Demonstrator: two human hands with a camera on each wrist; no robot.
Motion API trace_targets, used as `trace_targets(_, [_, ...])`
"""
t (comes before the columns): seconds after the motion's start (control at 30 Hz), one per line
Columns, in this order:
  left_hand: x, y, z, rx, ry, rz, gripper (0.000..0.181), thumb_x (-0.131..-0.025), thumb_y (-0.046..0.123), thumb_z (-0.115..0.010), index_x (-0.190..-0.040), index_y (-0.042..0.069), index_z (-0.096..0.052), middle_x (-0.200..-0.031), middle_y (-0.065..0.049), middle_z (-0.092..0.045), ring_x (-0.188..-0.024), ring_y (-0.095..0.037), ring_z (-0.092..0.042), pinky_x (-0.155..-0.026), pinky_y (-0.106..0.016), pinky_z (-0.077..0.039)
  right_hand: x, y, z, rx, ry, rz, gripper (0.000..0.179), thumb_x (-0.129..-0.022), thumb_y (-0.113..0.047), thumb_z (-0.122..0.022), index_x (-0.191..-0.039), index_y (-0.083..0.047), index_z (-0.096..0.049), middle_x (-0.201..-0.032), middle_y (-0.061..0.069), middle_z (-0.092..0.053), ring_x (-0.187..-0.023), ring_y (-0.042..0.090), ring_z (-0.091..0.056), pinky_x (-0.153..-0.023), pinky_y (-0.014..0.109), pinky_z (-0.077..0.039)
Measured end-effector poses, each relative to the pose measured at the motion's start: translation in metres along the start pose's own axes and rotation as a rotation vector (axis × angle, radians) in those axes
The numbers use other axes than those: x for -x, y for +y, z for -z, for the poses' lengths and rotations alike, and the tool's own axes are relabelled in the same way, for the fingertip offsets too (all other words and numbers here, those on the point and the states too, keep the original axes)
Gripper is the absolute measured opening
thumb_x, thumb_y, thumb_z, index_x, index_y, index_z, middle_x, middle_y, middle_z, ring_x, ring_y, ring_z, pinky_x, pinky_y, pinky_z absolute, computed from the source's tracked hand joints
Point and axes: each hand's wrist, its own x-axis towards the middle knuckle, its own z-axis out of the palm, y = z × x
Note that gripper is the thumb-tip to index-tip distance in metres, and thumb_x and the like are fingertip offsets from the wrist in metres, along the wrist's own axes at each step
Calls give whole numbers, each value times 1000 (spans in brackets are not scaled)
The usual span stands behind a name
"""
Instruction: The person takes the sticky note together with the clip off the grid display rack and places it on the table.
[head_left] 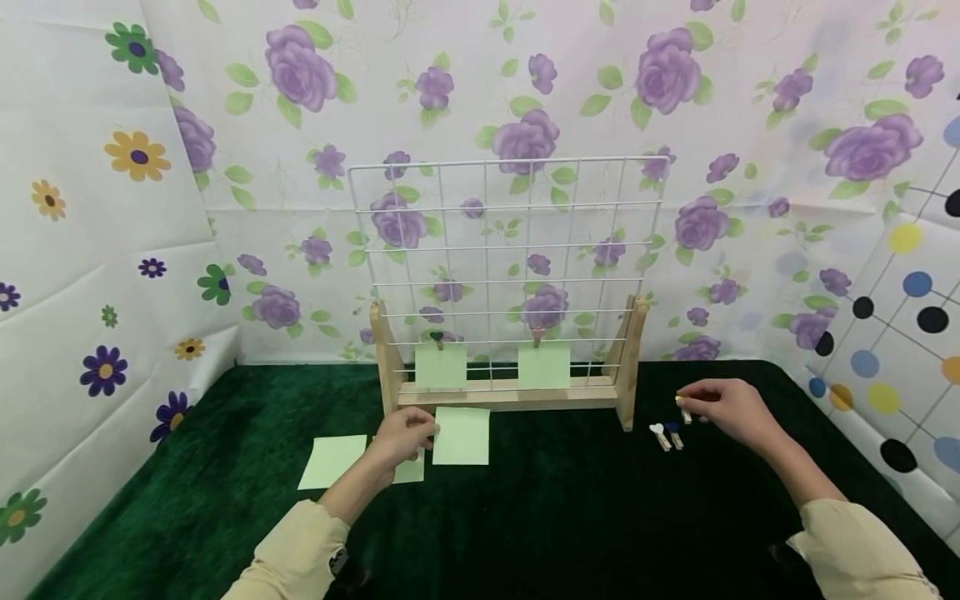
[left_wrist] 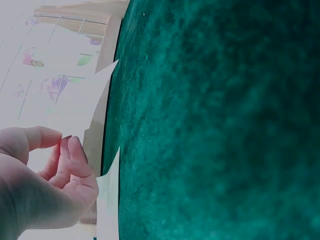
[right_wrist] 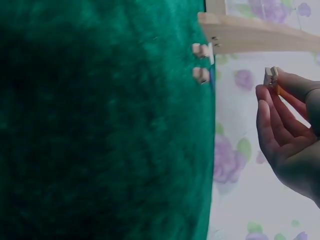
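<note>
My left hand [head_left: 403, 442] pinches the left edge of a pale green paper sheet [head_left: 462, 437], which hangs in front of the stand's base. Behind that hand a second sheet [head_left: 408, 472] lies on the cloth, partly covered, and a third sheet [head_left: 333, 462] lies to its left. On the right, my right hand [head_left: 723, 408] pinches a small wooden clothespin [right_wrist: 270, 76] with a yellow top between thumb and fingers. Just left of it, a clothespin with a white heart [head_left: 660, 437] and one with a dark blue top [head_left: 675, 435] lie side by side.
A white wire grid [head_left: 510, 247] stands upright in a wooden frame [head_left: 632, 363] at the back. Two green sheets hang low on it, under a dark green heart clip [head_left: 437, 337] and a pink clip [head_left: 537, 336]. Dark green cloth [head_left: 570, 508] covers the table.
</note>
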Motion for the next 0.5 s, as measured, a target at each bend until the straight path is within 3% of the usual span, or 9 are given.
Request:
trace_targets(0.23, [-1,-5,2,-19,14,32,14,-96,12,-56,-102,0,-61,-95,-10,-61,-77,-19,-59,-59,-28,-40,2,12,-5,-7,-30,-37,39,-93,-32,-65,-112,2,-68,-97,10,-69,-77,20,-64,-64,33,-52])
trace_targets(0.5, [-1,-8,1,-117,23,5,9,-93,8,-58,-95,1,-62,-77,-7,-58,-63,-17,-52,-51,-26,-35,4,15,-8,-41,-54,-41,39,-94,-28,-65,-114,5,-66,-99,13,-69,-78,20,-64,-68,37,-54])
